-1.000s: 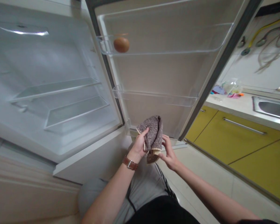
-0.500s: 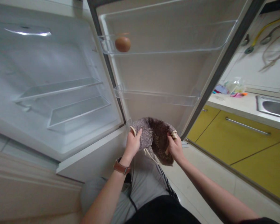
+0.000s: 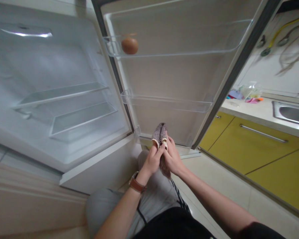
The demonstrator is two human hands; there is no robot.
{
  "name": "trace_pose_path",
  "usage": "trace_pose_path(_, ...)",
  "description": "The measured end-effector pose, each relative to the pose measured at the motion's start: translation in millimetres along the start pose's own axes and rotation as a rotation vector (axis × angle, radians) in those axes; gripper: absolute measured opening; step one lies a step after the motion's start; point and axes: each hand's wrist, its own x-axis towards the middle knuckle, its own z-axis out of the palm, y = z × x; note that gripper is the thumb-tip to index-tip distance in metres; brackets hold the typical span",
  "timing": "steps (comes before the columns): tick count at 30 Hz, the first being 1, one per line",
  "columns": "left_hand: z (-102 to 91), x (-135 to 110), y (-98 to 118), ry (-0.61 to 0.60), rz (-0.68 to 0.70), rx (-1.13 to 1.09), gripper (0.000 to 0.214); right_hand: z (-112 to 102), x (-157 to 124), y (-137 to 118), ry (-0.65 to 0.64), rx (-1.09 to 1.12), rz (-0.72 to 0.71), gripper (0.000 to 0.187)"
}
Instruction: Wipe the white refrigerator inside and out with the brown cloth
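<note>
A brown-grey fuzzy cloth (image 3: pixel 158 132) with a cream edge is folded double between my hands, above my knees. My left hand (image 3: pixel 153 159) is closed on its near left side, the wrist wearing a brown-strapped watch. Pressed against it from the other side, my right hand (image 3: pixel 172 156) grips the same cloth. Part of the cloth hangs below the fingers, and the palms hide its middle. Beyond the hands stands the open fridge door (image 3: pixel 169 78), with a brown egg (image 3: pixel 130 45) in its upper clear shelf (image 3: pixel 189 53).
The fridge interior (image 3: pixel 52 66) at left has two glass shelves (image 3: pixel 84 118). A lower clear door shelf (image 3: pixel 166 103) crosses the door. On the right are yellow cabinets (image 3: pixel 264 146), a counter holding colourful plastic items (image 3: pixel 251 96), and a metal sink (image 3: pixel 292 113).
My hands have come together from either side, folding the cloth that was spread between them. Both still hold it. The view has shifted slightly.
</note>
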Motion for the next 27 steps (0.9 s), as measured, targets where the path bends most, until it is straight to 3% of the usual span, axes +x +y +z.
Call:
trace_pose_path(4, -13.8, 5.9, 5.1, 0.094, -0.055, -0.049, 0.058, -23.8, 7.6, 8.4, -0.214, 0.278, 0.010, 0.053)
trace_pose_path(6, -23.1, 9.4, 6.5, 0.189, -0.102, -0.075, 0.051, -37.5, 14.7, 13.8, -0.117, 0.346, 0.054, 0.050)
trace_pose_path(9, -36.1, 9.9, 13.3, 0.203, -0.212, -0.203, 0.048, -51.6, 21.7, 22.7, 0.096, 0.397, 0.213, 0.075)
trace_pose_path(11, -41.0, 8.3, 22.0, 0.165, -0.281, -0.288, 0.050, -54.4, 19.9, 26.6, -0.037, 0.560, 0.401, 0.083)
trace_pose_path(13, -42.9, 7.9, 29.7, 0.166, -0.292, -0.328, 0.051, -52.2, 13.7, 26.5, -0.280, 0.765, 0.603, 0.077)
trace_pose_path(15, -44.5, 9.9, 30.4, 0.189, -0.271, -0.341, 0.051, -46.8, 7.4, 22.6, -0.364, 0.885, 0.756, 0.069)
trace_pose_path(19, -57.4, 11.9, 1.1, 0.237, -0.306, -0.350, 0.049, -36.7, 7.3, 11.3, -0.155, 0.946, 0.872, 0.051)
trace_pose_path(23, -75.2, -10.5, -38.7, 0.515, -0.500, -0.163, 0.033, -33.5, 17.8, 7.2, 0.048, 0.908, 0.769, 0.046)
trace_pose_path(25, -75.6, -27.8, -47.1, 0.419, -0.641, -0.181, 0.032, -31.5, 20.1, 7.1, 0.117, 0.868, 0.680, 0.048)
trace_pose_path(27, -67.4, -41.3, -46.6, 0.134, -0.756, -0.379, 0.042, -26.4, 17.8, 6.4, 0.154, 0.819, 0.602, 0.048)
